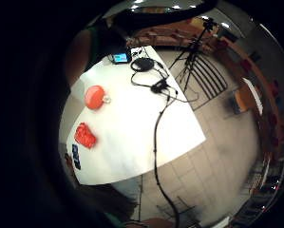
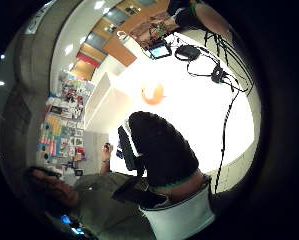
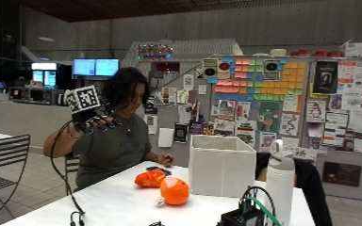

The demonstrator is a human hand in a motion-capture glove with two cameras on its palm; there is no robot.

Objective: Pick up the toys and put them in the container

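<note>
The gloved right hand (image 3: 92,121) is held raised at shoulder height, well above the tabletop (image 3: 105,200), with its fingers (image 3: 105,123) loosely curled and nothing grasped. From it, the toys are found at about five o'clock in the outside view, well apart. The round orange ball (image 3: 175,190) sits just beside the orange crumpled toy (image 3: 150,178), whose long axis runs roughly along the table edge. A small dark toy (image 3: 154,168) lies near the bare left hand (image 3: 165,159), which is resting on the tabletop and is nearer to the toys. The white container (image 3: 222,165) stands at three o'clock of the ball, open-topped. Behind, a board of notes is seen.
</note>
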